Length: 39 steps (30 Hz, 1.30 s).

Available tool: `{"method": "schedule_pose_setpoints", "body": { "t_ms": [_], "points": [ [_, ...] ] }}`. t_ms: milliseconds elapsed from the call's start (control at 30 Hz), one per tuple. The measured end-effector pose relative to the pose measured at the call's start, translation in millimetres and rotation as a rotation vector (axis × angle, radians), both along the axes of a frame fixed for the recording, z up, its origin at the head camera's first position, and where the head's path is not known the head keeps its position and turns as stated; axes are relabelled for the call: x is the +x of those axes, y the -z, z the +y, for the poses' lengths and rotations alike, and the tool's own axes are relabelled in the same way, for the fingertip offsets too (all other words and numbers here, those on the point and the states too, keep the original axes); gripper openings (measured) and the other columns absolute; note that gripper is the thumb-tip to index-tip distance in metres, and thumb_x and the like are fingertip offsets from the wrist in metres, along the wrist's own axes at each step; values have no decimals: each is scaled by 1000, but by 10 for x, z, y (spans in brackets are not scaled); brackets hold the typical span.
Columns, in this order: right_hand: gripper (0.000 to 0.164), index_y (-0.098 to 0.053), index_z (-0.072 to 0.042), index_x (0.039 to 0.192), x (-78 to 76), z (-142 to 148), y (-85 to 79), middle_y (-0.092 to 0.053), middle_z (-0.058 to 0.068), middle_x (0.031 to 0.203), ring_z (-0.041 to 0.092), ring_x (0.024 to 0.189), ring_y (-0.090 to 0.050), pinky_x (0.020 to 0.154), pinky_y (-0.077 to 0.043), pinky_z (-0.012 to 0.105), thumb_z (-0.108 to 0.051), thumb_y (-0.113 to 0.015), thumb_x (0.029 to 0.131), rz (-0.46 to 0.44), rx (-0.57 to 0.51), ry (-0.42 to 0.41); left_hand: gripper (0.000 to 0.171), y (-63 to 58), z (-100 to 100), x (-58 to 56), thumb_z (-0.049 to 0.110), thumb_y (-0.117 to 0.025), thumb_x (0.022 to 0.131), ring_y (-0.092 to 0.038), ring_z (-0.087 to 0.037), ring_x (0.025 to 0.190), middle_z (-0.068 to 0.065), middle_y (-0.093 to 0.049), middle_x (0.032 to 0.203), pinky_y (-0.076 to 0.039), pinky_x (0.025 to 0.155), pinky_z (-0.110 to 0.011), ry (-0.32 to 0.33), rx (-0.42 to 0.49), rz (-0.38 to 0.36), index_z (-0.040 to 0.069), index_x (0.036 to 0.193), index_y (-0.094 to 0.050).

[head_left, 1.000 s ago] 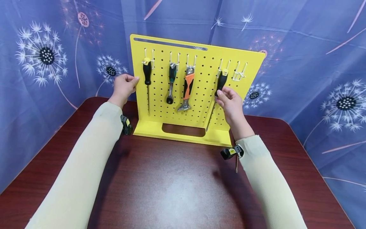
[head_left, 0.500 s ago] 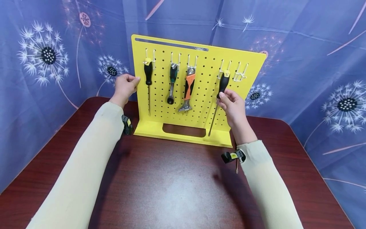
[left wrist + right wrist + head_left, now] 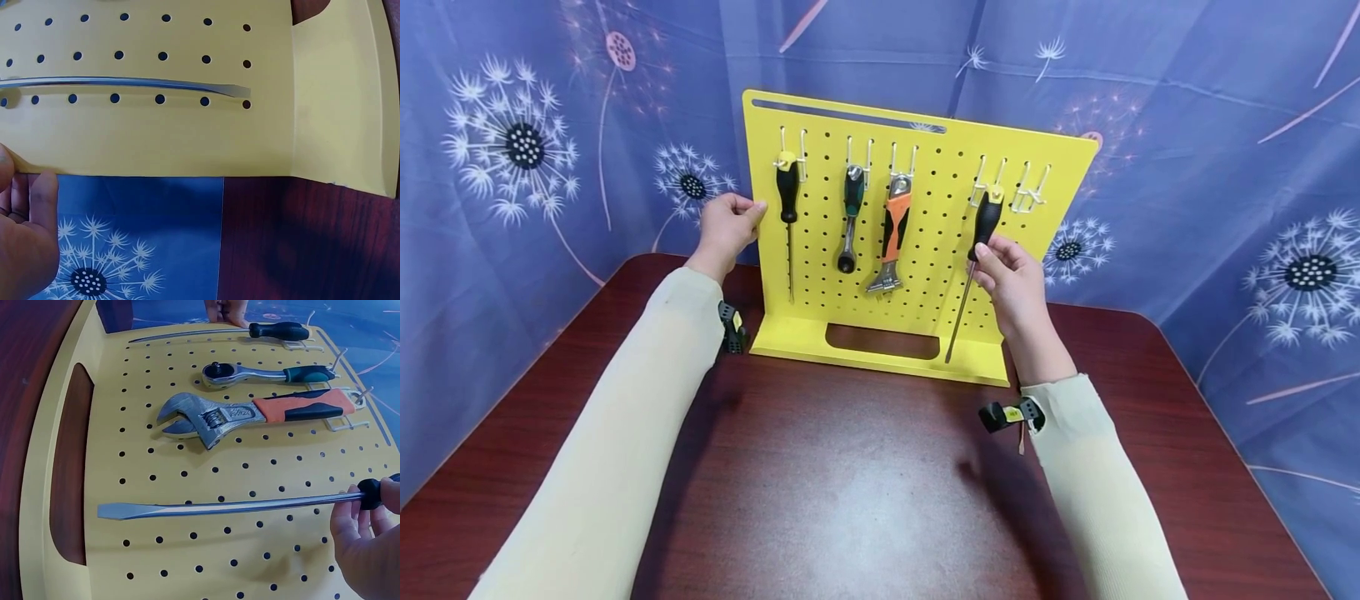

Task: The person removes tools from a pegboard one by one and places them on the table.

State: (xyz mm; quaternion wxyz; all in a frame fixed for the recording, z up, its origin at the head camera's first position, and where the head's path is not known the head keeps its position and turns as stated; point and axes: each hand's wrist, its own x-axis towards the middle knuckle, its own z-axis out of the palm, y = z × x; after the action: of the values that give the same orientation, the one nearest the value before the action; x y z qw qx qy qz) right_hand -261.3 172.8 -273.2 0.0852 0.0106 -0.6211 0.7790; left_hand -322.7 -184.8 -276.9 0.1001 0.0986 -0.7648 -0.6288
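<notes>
My left hand (image 3: 727,229) pinches the left edge of an upright yellow pegboard (image 3: 850,304). My right hand (image 3: 1015,279) holds a flat-blade screwdriver (image 3: 987,218) at the lower end of its black handle, thumb in front. Its shaft slants down and left, clear of the board's face in the right wrist view. The handle's yellow end is at a white hook (image 3: 977,187); I cannot tell if it still hangs there. Further left hang an adjustable wrench (image 3: 895,225) with orange-black grip, a ratchet wrench (image 3: 852,208) and another screwdriver (image 3: 787,192).
A bare white hook (image 3: 1028,198) is at the board's upper right. The board's base stands on a dark red wooden table (image 3: 850,467). A thin metal blade (image 3: 1022,442) shows beneath the right wrist, mostly hidden. Behind hangs a blue dandelion-print curtain (image 3: 865,42).
My right hand and the screwdriver have shifted slightly right and down, mostly in the first half second. The left hand keeps its grip on the board's edge.
</notes>
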Motion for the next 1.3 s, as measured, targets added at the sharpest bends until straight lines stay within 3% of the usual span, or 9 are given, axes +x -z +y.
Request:
{"method": "schedule_pose_setpoints", "body": {
  "t_ms": [267, 400, 567, 833, 1100, 1300],
  "points": [
    [17, -67, -20, 90, 65, -3, -18, -63, -8, 85, 2, 75, -65, 76, -57, 13, -8, -63, 101, 10, -13, -13, 13, 6, -3, 10, 22, -60, 104, -51, -5, 80, 4, -49, 92, -51, 72, -14, 2, -9, -1, 12, 97, -57],
    [20, -67, -20, 89, 90, -18, -34, -63, -9, 85, 2, 75, -65, 76, -58, 14, -7, -59, 103, 13, -13, -20, 13, 8, -14, 13, 23, -60, 104, -51, -6, 79, 4, -49, 91, -50, 71, -14, 7, -11, 3, 11, 97, -57],
    [21, -65, -19, 90, 113, -33, -58, -63, -10, 84, 2, 76, -65, 76, -58, 14, -5, -57, 104, 0, -9, -27, 13, 9, -15, 14, 23, -60, 104, -51, -6, 80, 4, -50, 92, -51, 75, -17, 6, -9, 0, 12, 98, -57],
    [7, -61, -12, 101, 133, -46, -106, -63, -9, 85, 2, 77, -65, 78, -58, 14, -7, -57, 104, -21, 18, -30, 12, 13, -25, 0, 22, -60, 104, -53, -5, 84, 4, -50, 94, -56, 92, -26, 10, -11, -1, 12, 98, -57],
    [6, -60, -12, 103, 168, -30, -134, -61, -8, 87, 3, 79, -65, 81, -58, 15, -7, -57, 104, -22, 17, -29, 13, 5, -32, -11, 23, -61, 104, -53, -5, 82, 5, -50, 94, -54, 81, -18, 16, -18, -1, 12, 98, -57],
    [17, -63, -16, 94, 217, -6, -129, -60, -7, 87, 4, 79, -65, 81, -59, 16, -4, -57, 103, -7, 6, -39, 14, 4, -28, -3, 24, -60, 104, -52, -5, 84, 4, -50, 95, -56, 101, -32, 23, -11, -3, 12, 97, -57]
  ]
}}
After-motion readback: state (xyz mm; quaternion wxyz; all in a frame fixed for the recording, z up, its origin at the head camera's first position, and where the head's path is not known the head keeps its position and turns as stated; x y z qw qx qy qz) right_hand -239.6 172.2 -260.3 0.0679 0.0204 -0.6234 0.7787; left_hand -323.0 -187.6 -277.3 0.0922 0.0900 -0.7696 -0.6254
